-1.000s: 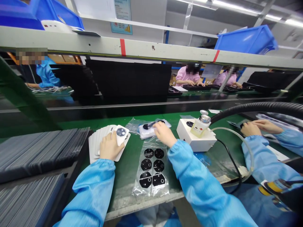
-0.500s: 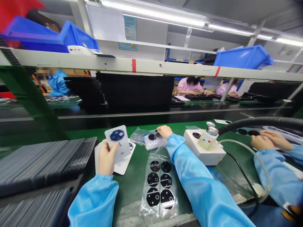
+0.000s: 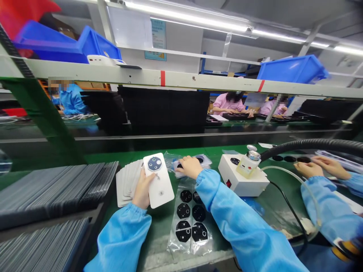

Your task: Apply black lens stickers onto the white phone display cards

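My left hand (image 3: 141,194) grips a white phone back cover (image 3: 160,189) upright, its round camera plate with dark lenses facing me. Beside it lies a fanned stack of white covers (image 3: 127,183). My right hand (image 3: 190,167) rests on a white pad inside a clear plastic bag (image 3: 193,160), fingertips at a small black piece. Below my hands lies a clear sheet of black rounded stickers (image 3: 189,223). Whether my right hand grips the black piece is hidden.
A white box (image 3: 241,181) with a small bottle (image 3: 248,166) stands to my right, under a black hose (image 3: 309,144). A co-worker's hands (image 3: 320,166) work beyond it. Grey stacked sheets (image 3: 53,192) fill the left. Blue bins (image 3: 292,70) sit on the shelf above.
My left hand has lifted a white cover off the stack and turned it upright. My right hand has shifted slightly on the bag. The view has tilted.
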Motion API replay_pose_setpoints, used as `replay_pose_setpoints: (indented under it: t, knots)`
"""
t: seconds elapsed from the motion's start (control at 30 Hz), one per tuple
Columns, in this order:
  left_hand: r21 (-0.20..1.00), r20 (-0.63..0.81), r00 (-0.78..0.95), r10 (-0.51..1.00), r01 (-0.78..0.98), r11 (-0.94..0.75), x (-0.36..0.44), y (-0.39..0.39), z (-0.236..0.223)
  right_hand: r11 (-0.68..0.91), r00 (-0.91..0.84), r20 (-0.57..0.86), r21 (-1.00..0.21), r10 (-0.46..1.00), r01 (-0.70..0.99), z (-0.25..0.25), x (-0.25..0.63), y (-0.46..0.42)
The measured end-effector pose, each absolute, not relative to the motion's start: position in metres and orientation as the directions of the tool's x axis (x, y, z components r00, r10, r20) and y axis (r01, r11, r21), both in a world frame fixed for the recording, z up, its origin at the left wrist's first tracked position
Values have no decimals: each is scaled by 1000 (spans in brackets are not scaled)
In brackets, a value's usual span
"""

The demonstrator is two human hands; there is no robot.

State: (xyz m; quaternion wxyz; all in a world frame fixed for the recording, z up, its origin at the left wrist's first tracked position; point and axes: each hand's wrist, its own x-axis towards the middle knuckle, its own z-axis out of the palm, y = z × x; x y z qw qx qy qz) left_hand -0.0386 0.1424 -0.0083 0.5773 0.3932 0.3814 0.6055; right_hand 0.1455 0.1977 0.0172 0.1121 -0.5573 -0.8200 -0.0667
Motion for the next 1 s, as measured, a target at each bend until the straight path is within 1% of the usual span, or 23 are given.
replay_pose_setpoints:
  t: [0.13, 0.27, 0.37, 0.43, 0.5, 0.57, 0.67, 0.77, 0.87, 1.0]
  knots:
    - [910, 74, 94, 993, -413, -29, -21, 122, 1, 408, -300, 457, -156, 837, 900, 38, 156, 153]
    - [923, 105, 211, 972, -383, -16, -1, 89, 6, 540, -334, 590, -212, 735, 814, 44, 161, 92]
    - [950, 86, 307, 948, -313, 15, 11, 63, 2, 622, -226, 727, -335, 648, 708, 41, 168, 63]
    - [966, 67, 357, 931, -258, 29, 17, 49, -2, 632, -149, 750, -413, 645, 656, 40, 175, 51]
    - [977, 42, 399, 916, -207, 46, 20, 38, -6, 601, -130, 724, -443, 678, 666, 38, 183, 43]
    - [984, 8, 423, 906, -166, 68, 22, 30, -9, 588, -140, 726, -411, 674, 697, 36, 190, 35]
    - [984, -48, 424, 904, -133, 115, 24, 19, -8, 624, -209, 781, -275, 589, 732, 31, 195, 23]
    - [967, -121, 411, 904, -156, 201, 26, 9, -4, 628, -246, 826, -159, 508, 762, 25, 196, 13]
    - [954, -153, 410, 899, -175, 242, 29, 3, -2, 610, -255, 841, -108, 477, 785, 21, 196, 8]
    - [971, -137, 415, 900, -125, 205, 35, 2, -6, 600, -305, 820, -58, 484, 798, 18, 202, 4]
